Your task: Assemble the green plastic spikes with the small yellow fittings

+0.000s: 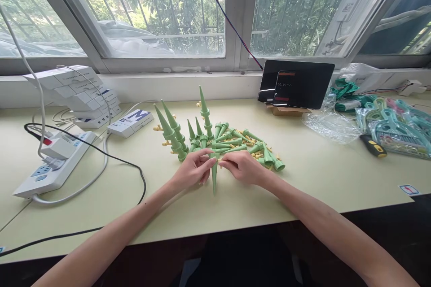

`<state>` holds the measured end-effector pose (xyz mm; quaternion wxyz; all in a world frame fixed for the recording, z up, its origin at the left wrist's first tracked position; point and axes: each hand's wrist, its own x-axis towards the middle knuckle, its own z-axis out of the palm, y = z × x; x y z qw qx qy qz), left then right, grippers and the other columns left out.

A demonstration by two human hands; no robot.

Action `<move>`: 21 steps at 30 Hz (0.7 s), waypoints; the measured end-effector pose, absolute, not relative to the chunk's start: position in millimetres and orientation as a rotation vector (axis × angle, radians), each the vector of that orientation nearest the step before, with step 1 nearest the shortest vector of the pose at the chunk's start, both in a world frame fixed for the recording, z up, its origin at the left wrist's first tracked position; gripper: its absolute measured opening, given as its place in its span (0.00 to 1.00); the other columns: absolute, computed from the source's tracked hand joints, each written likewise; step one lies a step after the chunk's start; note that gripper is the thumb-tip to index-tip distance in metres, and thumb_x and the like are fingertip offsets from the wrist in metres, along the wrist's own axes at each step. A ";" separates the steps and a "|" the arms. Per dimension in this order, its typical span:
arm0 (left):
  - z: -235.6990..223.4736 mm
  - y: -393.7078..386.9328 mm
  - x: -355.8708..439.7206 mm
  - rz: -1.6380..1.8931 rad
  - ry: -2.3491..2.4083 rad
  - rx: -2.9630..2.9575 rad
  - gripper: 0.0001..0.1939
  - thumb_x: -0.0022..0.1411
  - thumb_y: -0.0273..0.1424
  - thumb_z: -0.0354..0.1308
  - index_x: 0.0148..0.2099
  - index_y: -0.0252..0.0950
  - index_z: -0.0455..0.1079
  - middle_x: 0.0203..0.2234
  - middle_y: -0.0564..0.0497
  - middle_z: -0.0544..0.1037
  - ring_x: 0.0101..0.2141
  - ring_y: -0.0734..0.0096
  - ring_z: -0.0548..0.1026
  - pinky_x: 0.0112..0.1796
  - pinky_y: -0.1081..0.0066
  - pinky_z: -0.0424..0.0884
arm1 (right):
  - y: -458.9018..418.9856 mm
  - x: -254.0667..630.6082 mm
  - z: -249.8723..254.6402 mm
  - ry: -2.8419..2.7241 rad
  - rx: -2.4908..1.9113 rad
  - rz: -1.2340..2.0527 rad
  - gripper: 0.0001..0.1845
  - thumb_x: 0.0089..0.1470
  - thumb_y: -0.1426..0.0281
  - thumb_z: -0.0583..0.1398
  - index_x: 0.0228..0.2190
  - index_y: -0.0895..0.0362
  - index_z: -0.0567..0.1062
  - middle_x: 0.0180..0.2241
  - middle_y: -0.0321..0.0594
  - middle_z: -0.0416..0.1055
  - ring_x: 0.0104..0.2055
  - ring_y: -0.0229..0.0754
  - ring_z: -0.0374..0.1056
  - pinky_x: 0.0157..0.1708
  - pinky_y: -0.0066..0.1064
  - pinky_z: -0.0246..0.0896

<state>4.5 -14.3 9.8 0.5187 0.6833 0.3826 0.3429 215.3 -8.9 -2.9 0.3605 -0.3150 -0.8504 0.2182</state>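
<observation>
My left hand grips a green plastic watering spike near its wide end, with the tip pointing towards me. The fingers of my right hand are pinched on a small yellow valve at the spike's side; my fingertips partly hide it. Just beyond my hands lies a loose pile of green spikes mixed with yellow valves. To its left, spikes stacked into one another stand tip-up with yellow valves sticking out sideways. Another upright stack rises behind my left hand, beside shorter upright spikes.
At the left are a white power strip, cables, and white boxes. A dark tablet leans on a small cardboard support at the back. Bagged plastic goods and a black-yellow handle lie at the right.
</observation>
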 end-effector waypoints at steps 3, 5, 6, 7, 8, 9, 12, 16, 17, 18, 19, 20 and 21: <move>9.3 -12.6 3.0 0.836 0.969 1.681 0.14 0.65 0.42 0.58 0.43 0.36 0.68 0.17 0.58 0.70 0.12 0.81 0.62 0.16 0.77 0.62 | -7.5 216.3 -1.4 -2.161 -0.841 0.544 0.11 0.63 0.69 0.57 0.27 0.57 0.71 0.22 0.34 0.67 0.24 0.35 0.59 0.28 0.27 0.53; 8.5 -11.1 2.0 0.818 1.005 1.736 0.14 0.65 0.42 0.58 0.40 0.35 0.69 0.21 0.53 0.75 0.13 0.82 0.61 0.16 0.78 0.61 | -6.9 217.3 0.6 -2.125 -0.860 0.537 0.11 0.63 0.69 0.57 0.29 0.57 0.72 0.22 0.34 0.66 0.23 0.35 0.58 0.27 0.27 0.52; 8.0 -10.3 1.6 0.805 1.024 1.773 0.14 0.65 0.42 0.58 0.38 0.34 0.69 0.22 0.52 0.76 0.14 0.82 0.61 0.16 0.78 0.59 | -6.7 217.7 1.6 -2.101 -0.871 0.535 0.11 0.64 0.68 0.56 0.29 0.57 0.72 0.21 0.34 0.66 0.23 0.35 0.57 0.27 0.27 0.52; 7.4 -9.6 1.3 0.794 1.042 1.813 0.14 0.65 0.42 0.58 0.36 0.34 0.69 0.22 0.52 0.76 0.14 0.82 0.61 0.16 0.78 0.58 | -6.5 218.2 2.6 -2.076 -0.881 0.535 0.11 0.64 0.68 0.56 0.30 0.58 0.72 0.21 0.33 0.65 0.23 0.35 0.56 0.26 0.27 0.51; 6.8 -9.1 1.1 0.790 1.057 1.851 0.15 0.65 0.41 0.58 0.34 0.34 0.69 0.21 0.52 0.76 0.15 0.81 0.60 0.16 0.78 0.56 | -6.4 218.7 3.4 -2.050 -0.891 0.536 0.12 0.65 0.67 0.55 0.30 0.58 0.72 0.21 0.33 0.64 0.22 0.35 0.56 0.26 0.27 0.51; 6.5 -8.7 1.0 0.789 1.070 1.886 0.15 0.65 0.41 0.58 0.33 0.34 0.69 0.21 0.52 0.75 0.16 0.81 0.60 0.17 0.78 0.56 | -6.2 219.1 3.9 -2.026 -0.901 0.535 0.12 0.65 0.67 0.55 0.31 0.58 0.72 0.21 0.33 0.64 0.22 0.34 0.55 0.26 0.27 0.50; 7.0 -8.4 0.5 0.786 1.105 1.960 0.16 0.64 0.41 0.58 0.31 0.34 0.68 0.19 0.53 0.72 0.18 0.79 0.62 0.19 0.77 0.57 | -5.5 220.0 3.8 -1.976 -0.918 0.535 0.13 0.66 0.66 0.54 0.30 0.58 0.72 0.20 0.32 0.62 0.21 0.34 0.54 0.25 0.28 0.49; 10.7 -8.5 -1.3 0.686 1.152 2.045 0.17 0.65 0.42 0.56 0.30 0.34 0.67 0.15 0.56 0.66 0.18 0.79 0.59 0.20 0.76 0.55 | -4.6 220.1 2.4 -1.950 -0.924 0.530 0.14 0.66 0.66 0.54 0.29 0.57 0.71 0.20 0.31 0.61 0.21 0.34 0.53 0.24 0.28 0.48; 11.5 -8.2 -2.0 0.647 1.152 2.076 0.17 0.65 0.42 0.56 0.29 0.34 0.67 0.14 0.57 0.63 0.18 0.79 0.57 0.20 0.76 0.54 | -4.5 220.0 2.2 -1.948 -0.925 0.527 0.14 0.66 0.66 0.54 0.29 0.57 0.71 0.19 0.31 0.60 0.21 0.34 0.53 0.24 0.28 0.48; 12.0 -7.9 -2.7 0.610 1.148 2.107 0.17 0.64 0.42 0.56 0.28 0.34 0.67 0.14 0.58 0.61 0.18 0.79 0.55 0.20 0.75 0.52 | -4.4 220.0 2.1 -1.949 -0.924 0.525 0.14 0.66 0.66 0.54 0.29 0.57 0.71 0.19 0.31 0.60 0.21 0.34 0.53 0.24 0.28 0.48; 12.2 -7.4 -3.4 0.580 1.142 2.134 0.17 0.64 0.41 0.56 0.29 0.34 0.68 0.14 0.59 0.59 0.18 0.79 0.53 0.20 0.75 0.51 | -4.3 219.9 2.0 -1.950 -0.924 0.523 0.14 0.66 0.66 0.54 0.28 0.57 0.71 0.19 0.31 0.60 0.21 0.34 0.53 0.25 0.28 0.48; 12.1 -6.9 -3.9 0.553 1.137 2.156 0.16 0.64 0.41 0.56 0.30 0.34 0.68 0.14 0.59 0.57 0.18 0.79 0.52 0.20 0.74 0.50 | -4.2 219.9 2.0 -1.952 -0.924 0.522 0.14 0.66 0.66 0.54 0.28 0.57 0.71 0.20 0.31 0.60 0.21 0.34 0.53 0.24 0.28 0.48; 11.8 -6.5 -4.3 0.534 1.135 2.171 0.15 0.65 0.41 0.56 0.31 0.35 0.69 0.14 0.60 0.57 0.19 0.78 0.52 0.21 0.74 0.50 | -4.2 219.8 2.0 -1.953 -0.924 0.520 0.14 0.66 0.66 0.54 0.28 0.57 0.70 0.20 0.31 0.60 0.21 0.34 0.53 0.24 0.28 0.48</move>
